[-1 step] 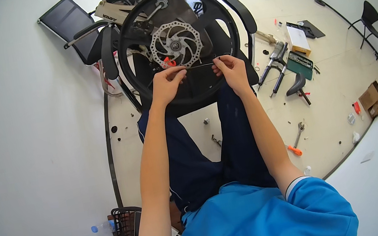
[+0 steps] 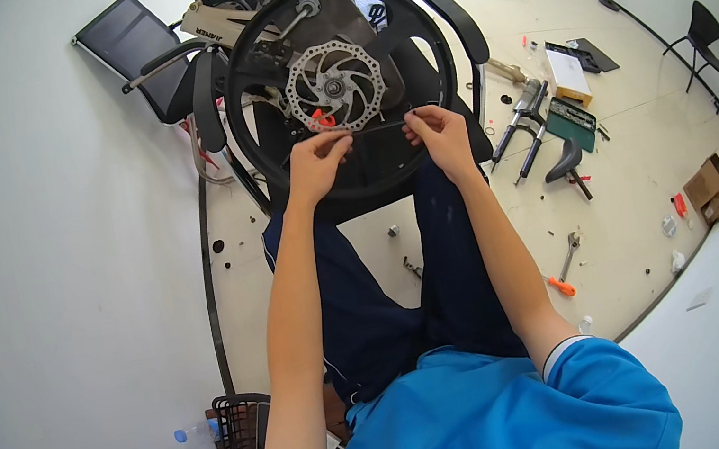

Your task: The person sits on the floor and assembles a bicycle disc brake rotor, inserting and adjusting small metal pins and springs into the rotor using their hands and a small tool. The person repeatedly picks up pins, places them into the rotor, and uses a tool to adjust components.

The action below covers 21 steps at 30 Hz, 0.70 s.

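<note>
A black bicycle wheel (image 2: pixel 271 158) with a silver disc rotor (image 2: pixel 335 86) leans on a black office chair (image 2: pixel 437 9) in front of my knees. My left hand (image 2: pixel 315 160) and my right hand (image 2: pixel 440 135) are both at the lower part of the wheel. Each pinches one end of a thin black strip (image 2: pixel 376 127) stretched between them just under the rotor. A small red piece (image 2: pixel 323 120) sits at the rotor's lower edge, right above my left fingers. My legs in dark trousers run under the wheel.
On the floor to the right lie a suspension fork (image 2: pixel 523 123), a green tool case (image 2: pixel 574 121), a black saddle (image 2: pixel 565 159), a wrench (image 2: pixel 568 250) and an orange-handled screwdriver (image 2: pixel 561 285). A wire basket (image 2: pixel 240 433) and a water bottle (image 2: pixel 193 434) sit at lower left.
</note>
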Each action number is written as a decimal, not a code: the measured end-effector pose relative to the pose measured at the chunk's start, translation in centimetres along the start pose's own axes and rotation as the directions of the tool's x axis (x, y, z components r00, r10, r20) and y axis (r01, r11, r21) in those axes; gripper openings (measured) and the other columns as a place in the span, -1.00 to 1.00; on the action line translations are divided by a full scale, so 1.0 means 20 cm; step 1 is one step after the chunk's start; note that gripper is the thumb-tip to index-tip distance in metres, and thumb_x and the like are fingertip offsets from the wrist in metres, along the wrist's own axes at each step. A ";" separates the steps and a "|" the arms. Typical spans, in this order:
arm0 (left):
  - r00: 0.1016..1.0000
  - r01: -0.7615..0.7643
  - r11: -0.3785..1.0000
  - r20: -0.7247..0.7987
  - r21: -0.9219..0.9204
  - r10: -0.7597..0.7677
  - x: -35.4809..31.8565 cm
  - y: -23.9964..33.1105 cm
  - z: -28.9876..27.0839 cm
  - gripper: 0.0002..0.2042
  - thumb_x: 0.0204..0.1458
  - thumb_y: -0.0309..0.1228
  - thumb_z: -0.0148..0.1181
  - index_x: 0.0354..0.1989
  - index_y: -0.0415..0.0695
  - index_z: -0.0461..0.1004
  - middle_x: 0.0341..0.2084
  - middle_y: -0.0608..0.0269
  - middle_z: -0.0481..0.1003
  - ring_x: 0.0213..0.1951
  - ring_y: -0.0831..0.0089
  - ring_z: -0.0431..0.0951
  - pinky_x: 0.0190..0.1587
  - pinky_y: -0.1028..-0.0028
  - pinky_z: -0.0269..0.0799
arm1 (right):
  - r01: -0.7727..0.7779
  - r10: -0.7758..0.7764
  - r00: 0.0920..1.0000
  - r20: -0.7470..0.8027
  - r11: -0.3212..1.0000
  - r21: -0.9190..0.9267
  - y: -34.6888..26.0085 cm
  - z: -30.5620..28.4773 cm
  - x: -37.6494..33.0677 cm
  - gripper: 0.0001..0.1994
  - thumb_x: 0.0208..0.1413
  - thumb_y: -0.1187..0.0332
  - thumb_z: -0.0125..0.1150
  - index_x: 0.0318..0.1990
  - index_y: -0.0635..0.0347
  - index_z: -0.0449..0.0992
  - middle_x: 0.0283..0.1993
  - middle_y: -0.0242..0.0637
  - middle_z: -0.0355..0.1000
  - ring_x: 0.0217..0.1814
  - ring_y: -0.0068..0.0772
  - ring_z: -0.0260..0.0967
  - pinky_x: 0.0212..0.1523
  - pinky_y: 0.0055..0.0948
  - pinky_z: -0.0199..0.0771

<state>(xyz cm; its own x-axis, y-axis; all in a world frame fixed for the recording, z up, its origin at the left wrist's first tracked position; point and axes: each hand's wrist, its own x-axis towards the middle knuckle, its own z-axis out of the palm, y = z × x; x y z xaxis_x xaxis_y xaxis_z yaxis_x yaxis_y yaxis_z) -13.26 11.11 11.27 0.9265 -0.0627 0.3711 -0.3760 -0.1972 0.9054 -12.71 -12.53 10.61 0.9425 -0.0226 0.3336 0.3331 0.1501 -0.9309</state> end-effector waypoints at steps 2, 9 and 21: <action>1.000 -0.014 0.999 -0.005 0.049 0.014 0.01 0.03 -0.02 -0.83 0.11 -0.45 0.30 -0.18 -0.25 0.65 -0.48 0.24 0.63 -0.44 0.59 0.57 -0.34 0.57 0.47 | 0.021 -0.021 1.000 0.012 1.000 -0.012 0.01 0.00 0.00 -0.81 0.22 0.38 0.27 -0.18 0.38 0.59 -0.34 -0.24 0.59 -0.34 -0.54 0.52 -0.29 -0.57 0.50; 1.000 -0.025 1.000 -0.009 0.009 0.025 0.02 -0.01 -0.08 -0.83 0.14 -0.41 0.28 -0.21 -0.28 0.64 -0.51 0.24 0.61 -0.48 0.59 0.55 -0.37 0.58 0.45 | -0.003 0.005 0.999 0.046 0.999 -0.053 0.00 0.00 -0.01 -0.82 0.24 0.40 0.24 -0.15 0.37 0.60 -0.33 -0.24 0.58 -0.32 -0.54 0.51 -0.27 -0.56 0.50; 0.999 -0.017 0.999 -0.040 0.037 0.018 -0.01 0.02 -0.13 -0.80 0.16 -0.40 0.27 -0.20 -0.30 0.66 -0.51 0.27 0.62 -0.50 0.63 0.51 -0.40 0.60 0.41 | 0.014 0.002 0.990 0.144 0.994 -0.107 0.02 0.01 0.00 -0.82 0.21 0.38 0.26 -0.20 0.37 0.61 -0.37 -0.25 0.59 -0.35 -0.55 0.53 -0.30 -0.59 0.51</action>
<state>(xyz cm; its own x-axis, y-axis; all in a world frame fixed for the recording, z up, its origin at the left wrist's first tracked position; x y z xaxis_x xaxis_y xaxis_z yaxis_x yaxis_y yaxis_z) -13.75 13.53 12.12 0.9181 -0.0275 0.3953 -0.3905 -0.2321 0.8909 -12.55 -12.32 10.30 0.9291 0.1199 0.3499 0.3473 0.0429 -0.9368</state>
